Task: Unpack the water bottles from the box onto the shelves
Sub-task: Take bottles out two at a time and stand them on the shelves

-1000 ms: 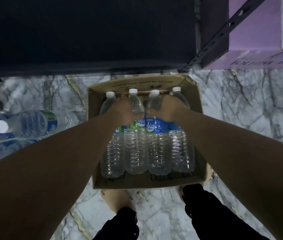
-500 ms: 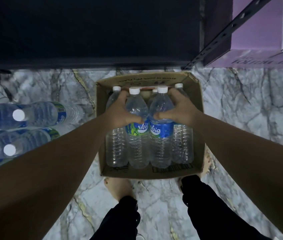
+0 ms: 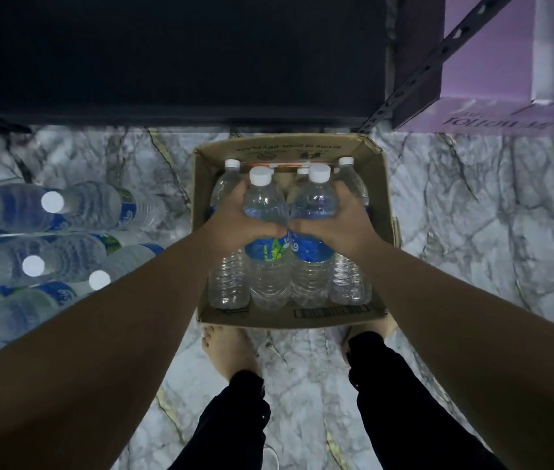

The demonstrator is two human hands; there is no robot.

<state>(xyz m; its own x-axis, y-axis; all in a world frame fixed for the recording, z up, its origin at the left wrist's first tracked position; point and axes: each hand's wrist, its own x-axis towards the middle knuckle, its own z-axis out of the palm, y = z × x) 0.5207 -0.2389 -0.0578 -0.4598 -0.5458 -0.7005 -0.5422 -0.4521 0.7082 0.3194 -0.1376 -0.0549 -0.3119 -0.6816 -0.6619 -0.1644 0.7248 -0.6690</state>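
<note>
An open cardboard box [image 3: 379, 184] stands on the marble floor in front of my feet, with several clear water bottles upright in it. My left hand [image 3: 234, 222] grips one bottle [image 3: 267, 279] around its shoulder. My right hand [image 3: 340, 222] grips the bottle [image 3: 312, 276] beside it. Both held bottles have white caps and blue labels and sit higher than the others in the box. A bottle [image 3: 228, 283] remains at the box's left side and another [image 3: 350, 279] at its right. The dark shelf [image 3: 173, 56] lies just beyond the box.
Several water bottles [image 3: 75, 212] stand packed together at the left, seen from above. A purple carton [image 3: 506, 79] sits at the upper right behind a perforated metal shelf post [image 3: 438, 52]. My bare feet [image 3: 231, 347] are just behind the box.
Both hands have lifted their two middle bottles upward out of the row; the caps now stand clearly above the other bottles in the box.
</note>
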